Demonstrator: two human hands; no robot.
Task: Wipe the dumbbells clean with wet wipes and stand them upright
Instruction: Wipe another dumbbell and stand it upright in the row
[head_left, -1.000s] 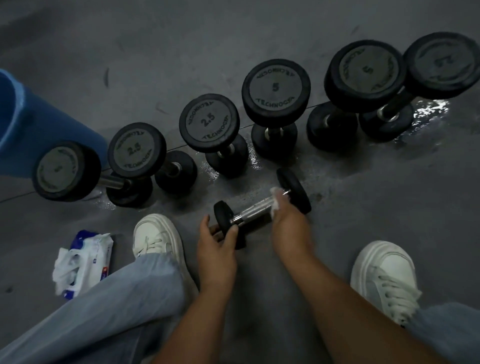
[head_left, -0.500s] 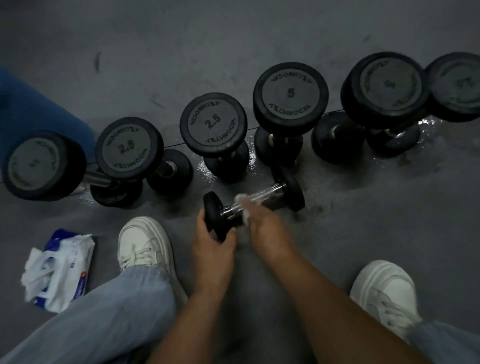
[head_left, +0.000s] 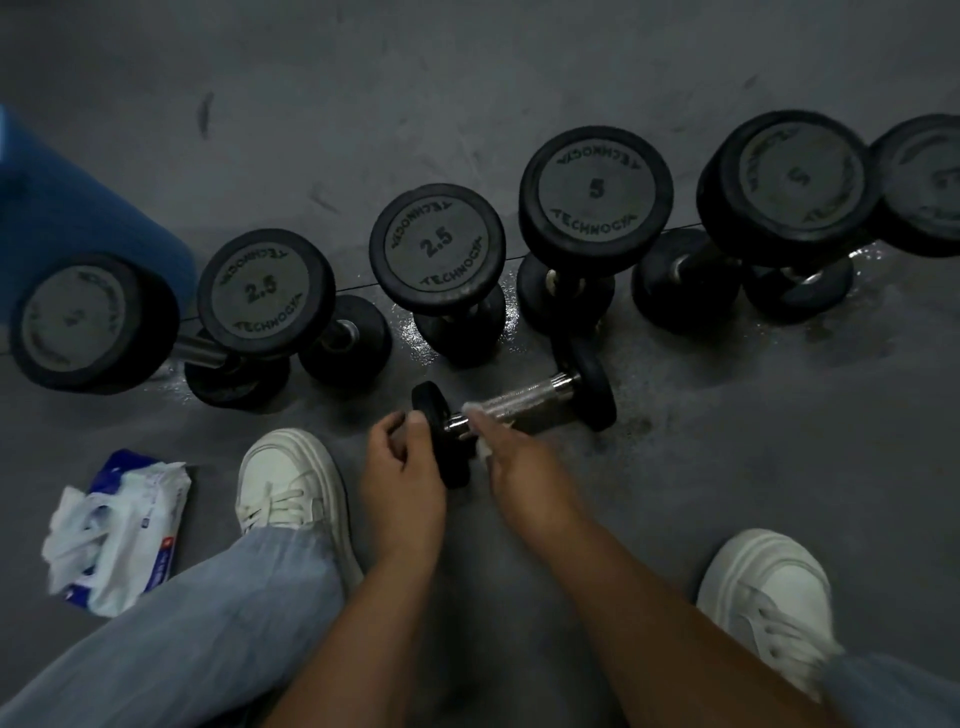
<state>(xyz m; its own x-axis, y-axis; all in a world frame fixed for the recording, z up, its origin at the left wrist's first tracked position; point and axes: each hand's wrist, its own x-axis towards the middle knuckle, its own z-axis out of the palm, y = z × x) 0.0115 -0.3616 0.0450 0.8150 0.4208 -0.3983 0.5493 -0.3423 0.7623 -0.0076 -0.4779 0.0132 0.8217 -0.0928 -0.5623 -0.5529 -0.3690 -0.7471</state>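
A small dumbbell (head_left: 519, 399) lies on its side on the grey floor (head_left: 753, 467), just in front of the row of upright dumbbells (head_left: 437, 248). The left hand (head_left: 402, 467) keeps its grip curled round the near black head, thumb and fingers over its rim, as it did a second ago. The right hand (head_left: 524, 467) pinches a white wet wipe (head_left: 483, 447) against the chrome handle. A second ago it was up by the far head, and it has since slid down the bar to the end next to the near head, leaving most of the handle bare. The pack of wipes (head_left: 124, 525) lies on the floor to the left of the left shoe (head_left: 291, 478).
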